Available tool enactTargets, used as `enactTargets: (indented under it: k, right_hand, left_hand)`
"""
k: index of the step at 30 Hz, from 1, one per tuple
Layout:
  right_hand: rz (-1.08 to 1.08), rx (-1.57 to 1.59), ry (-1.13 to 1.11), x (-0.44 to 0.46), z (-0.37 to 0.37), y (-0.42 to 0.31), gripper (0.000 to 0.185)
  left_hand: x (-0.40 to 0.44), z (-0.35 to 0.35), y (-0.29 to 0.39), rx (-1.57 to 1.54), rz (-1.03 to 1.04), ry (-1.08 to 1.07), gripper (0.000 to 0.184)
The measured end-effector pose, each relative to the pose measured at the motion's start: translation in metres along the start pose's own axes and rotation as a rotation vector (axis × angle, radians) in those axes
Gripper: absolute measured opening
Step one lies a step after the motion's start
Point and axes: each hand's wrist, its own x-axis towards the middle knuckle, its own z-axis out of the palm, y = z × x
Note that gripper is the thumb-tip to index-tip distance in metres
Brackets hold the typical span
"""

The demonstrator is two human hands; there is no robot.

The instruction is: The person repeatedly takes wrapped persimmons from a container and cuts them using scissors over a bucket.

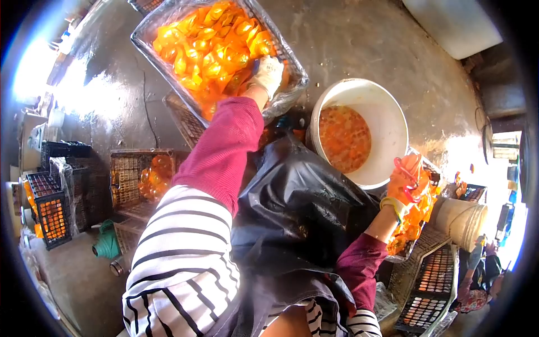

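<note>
My left hand (269, 76), in a white glove, reaches into a plastic-lined crate (289, 59) at the top. Its fingers curl down against shiny orange pieces (210, 48) that look like filled pouches; the fingertips are hidden. My right hand (405, 177), in an orange glove, is closed around red-handled scissors (412, 194), with the blades not visible. Just below that hand, more orange pieces (405, 233) lie in a second lined crate. Between my hands stands a white bucket (390, 121), tilted in view, with an orange, lumpy liquid (343, 137) inside.
A black apron (297, 191) covers my lap. At the left are a crate (126, 180) holding orange pieces, dark stacked crates (50, 208) and a green object (105, 241). More crates (432, 275) and a pale bucket (463, 222) stand at the right, with a wet floor (337, 39) beyond.
</note>
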Motion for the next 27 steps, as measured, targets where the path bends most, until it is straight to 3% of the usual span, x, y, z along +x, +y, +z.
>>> enactTargets:
  k: [2, 4, 5, 8, 9, 10, 12, 13, 16, 17, 19, 20, 21, 22, 24, 27]
  right_hand:
    - [-0.317, -0.959, 0.284, 0.000, 0.017, 0.022, 0.048]
    - [-0.337, -0.886, 0.223, 0.002, 0.011, 0.021, 0.045]
    - [-0.349, -0.852, 0.193, 0.003, 0.009, 0.019, 0.043]
    - [-0.161, -0.895, 0.089, 0.000, 0.010, 0.017, 0.041]
    - [-0.187, -0.804, 0.172, -0.001, 0.011, 0.021, 0.041]
    - [-0.138, -0.748, 0.188, 0.000, 0.013, 0.024, 0.042]
    - [-0.039, -0.638, 0.221, 0.001, 0.018, 0.029, 0.043]
    - [-0.012, -0.706, 0.127, 0.002, 0.014, 0.031, 0.044]
    - [0.058, -0.740, 0.054, 0.004, 0.012, 0.039, 0.044]
    - [-0.034, -0.841, 0.215, 0.000, 0.017, 0.051, 0.043]
    - [-0.006, -0.985, 0.202, 0.001, 0.012, 0.055, 0.043]
    - [0.007, -1.057, 0.195, 0.001, 0.013, 0.060, 0.043]
    - [0.003, -1.065, 0.220, 0.002, 0.014, 0.068, 0.044]
    - [0.049, -1.292, 0.135, 0.003, 0.013, 0.069, 0.043]
    - [0.092, -1.652, -0.016, 0.005, 0.005, 0.070, 0.041]
    - [0.212, -1.327, 0.027, 0.008, -0.014, 0.084, 0.038]
  left_hand:
    - [-0.004, -0.012, -0.006, -0.144, -0.018, 0.020, 0.026]
    - [-0.014, -0.025, -0.010, -0.412, -0.132, 0.027, 0.028]
    - [-0.027, -0.036, -0.017, -0.720, -0.218, 0.070, 0.033]
    - [-0.040, -0.011, -0.035, -2.044, -0.631, 0.044, 0.029]
    - [-0.051, -0.008, -0.040, -2.182, -0.678, 0.233, 0.024]
    - [-0.052, -0.008, -0.044, -2.631, -0.683, 0.323, 0.017]
    - [-0.072, -0.004, -0.053, -2.947, -0.579, 0.385, 0.022]
    - [-0.084, -0.037, -0.055, -3.005, -0.596, 0.359, 0.028]
    - [-0.114, -0.078, -0.053, -3.233, -0.222, 0.270, 0.044]
    - [-0.113, -0.075, -0.051, -3.314, -0.305, 0.224, 0.046]
    - [-0.096, -0.054, -0.046, -3.385, -0.502, 0.226, 0.043]
    - [-0.094, -0.063, -0.035, -3.327, -0.487, 0.423, 0.036]
    - [-0.089, -0.074, -0.028, -3.267, -0.452, 0.455, 0.037]
    - [-0.083, -0.081, -0.020, -3.209, -0.417, 0.482, 0.039]
    - [-0.067, -0.101, 0.003, -3.119, -0.298, 0.450, 0.025]
    - [-0.045, -0.131, 0.053, -3.097, -0.402, 0.289, 0.021]
